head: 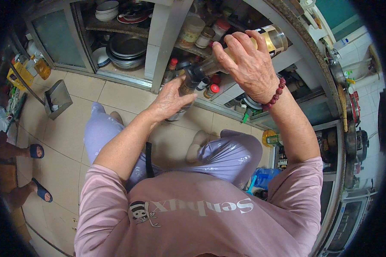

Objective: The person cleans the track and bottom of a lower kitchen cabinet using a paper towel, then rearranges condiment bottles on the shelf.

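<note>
My right hand [249, 59] grips a glass bottle [279, 40] with a gold and black label. The bottle is tipped, its base up to the right and its neck sloping down to the left. That neck meets a black funnel-like piece [194, 74] on top of a second, dark bottle [179, 115]. Around this lower bottle my left hand [169, 99] is wrapped, thumb in front. It leans slightly, its base above the floor tiles. Whether liquid flows between the bottles cannot be made out. A beaded bracelet [278, 93] circles my right wrist.
Open cabinets ahead hold jars [192, 30], metal basins [127, 51] and white bowls [107, 11]. A red-lidded jar [213, 89] stands near the cabinet's lower edge. At left are a metal dustpan [59, 99] and another person's sandalled foot [42, 190]. A stone countertop edge [318, 45] curves along the right.
</note>
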Action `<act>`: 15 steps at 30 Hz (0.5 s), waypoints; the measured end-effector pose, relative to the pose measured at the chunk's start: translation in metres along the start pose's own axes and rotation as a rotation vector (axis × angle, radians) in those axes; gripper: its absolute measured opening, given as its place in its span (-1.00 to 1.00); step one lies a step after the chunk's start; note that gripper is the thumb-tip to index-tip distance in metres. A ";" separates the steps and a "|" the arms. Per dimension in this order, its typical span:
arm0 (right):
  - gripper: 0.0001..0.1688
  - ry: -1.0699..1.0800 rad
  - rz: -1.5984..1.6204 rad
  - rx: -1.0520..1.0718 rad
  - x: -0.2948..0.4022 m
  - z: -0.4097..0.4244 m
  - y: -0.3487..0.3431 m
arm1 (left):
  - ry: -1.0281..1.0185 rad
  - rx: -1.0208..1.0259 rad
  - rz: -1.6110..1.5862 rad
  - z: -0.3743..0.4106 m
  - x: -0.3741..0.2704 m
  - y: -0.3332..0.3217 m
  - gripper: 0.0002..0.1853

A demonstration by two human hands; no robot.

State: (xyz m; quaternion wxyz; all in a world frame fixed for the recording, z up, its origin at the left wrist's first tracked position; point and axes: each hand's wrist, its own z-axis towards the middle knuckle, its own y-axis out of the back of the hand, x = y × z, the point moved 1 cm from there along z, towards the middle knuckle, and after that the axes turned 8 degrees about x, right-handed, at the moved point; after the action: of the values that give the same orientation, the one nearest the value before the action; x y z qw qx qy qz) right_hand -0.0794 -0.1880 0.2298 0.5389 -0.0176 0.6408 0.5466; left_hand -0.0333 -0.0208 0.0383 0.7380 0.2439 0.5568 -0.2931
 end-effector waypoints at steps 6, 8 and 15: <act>-0.58 0.041 -0.049 -0.129 -0.001 0.003 -0.001 | 0.023 -0.014 0.115 -0.002 -0.008 -0.001 -0.49; -0.59 0.039 -0.075 -0.129 -0.004 0.004 -0.003 | -0.019 -0.048 0.253 0.001 -0.004 0.002 -0.50; -0.43 0.061 -0.018 -0.194 0.004 0.009 0.003 | 0.024 -0.026 0.243 0.004 0.008 0.007 -0.51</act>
State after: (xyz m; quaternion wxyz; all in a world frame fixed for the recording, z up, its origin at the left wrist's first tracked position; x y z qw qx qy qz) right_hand -0.0770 -0.1780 0.2303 0.5197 -0.0921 0.6008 0.6004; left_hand -0.0239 -0.0197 0.0318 0.7643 0.3033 0.5359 -0.1914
